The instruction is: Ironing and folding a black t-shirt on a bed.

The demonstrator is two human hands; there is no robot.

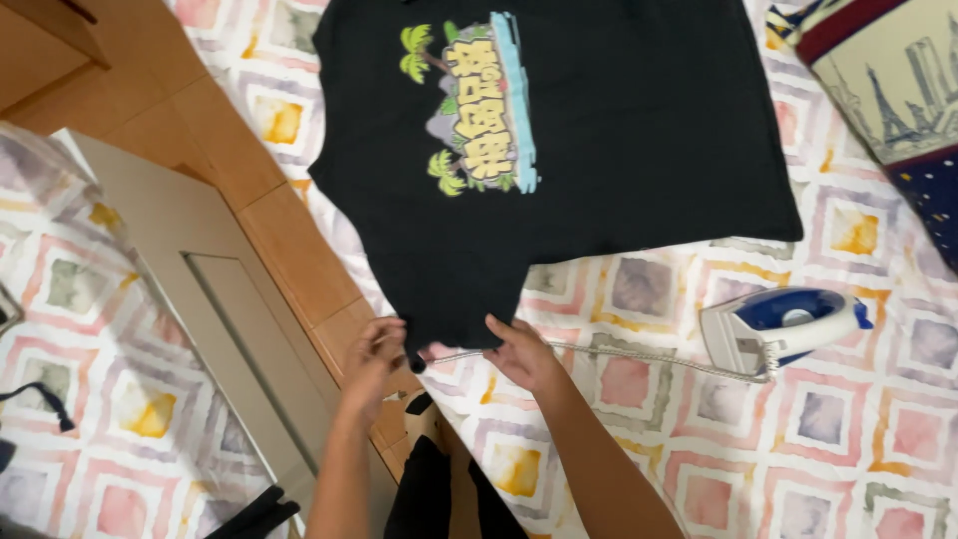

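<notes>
A black T-shirt (599, 130) with a colourful palm-tree print lies spread flat on a patterned bed sheet (848, 439). Its near sleeve hangs toward me. My left hand (377, 351) pinches the left corner of that sleeve's edge. My right hand (521, 351) grips the right corner of the same edge. A blue and white clothes iron (783, 327) rests on the sheet to the right of my right hand, and its cord (619, 354) runs past my right hand.
A pillow with a tower print (898, 90) lies at the top right. A wooden bed frame (289, 250) and a grey door-like panel (190, 299) run along the left. More patterned fabric (70, 329) lies at the far left. Dark cloth (439, 494) sits by my arms.
</notes>
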